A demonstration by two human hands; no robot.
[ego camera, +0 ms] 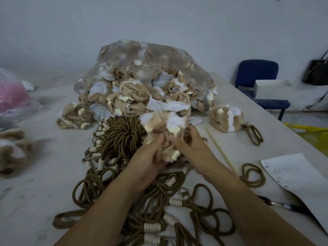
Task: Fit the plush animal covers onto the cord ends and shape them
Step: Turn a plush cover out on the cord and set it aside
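Both hands, left (149,157) and right (186,139), are curled round one tan-and-white cover (159,126) at the middle of the worktop (35,192), pinching its lower edge. It looks soft, light and floppy, so I'd hold it by the opening's rim and ease it on, not tug. The cords (122,137) heaped at its nine o'clock look springy and tangle-prone. Fingers and plush hide whether a cord end is already inside. More covers spill from the bag (150,54) at twelve.
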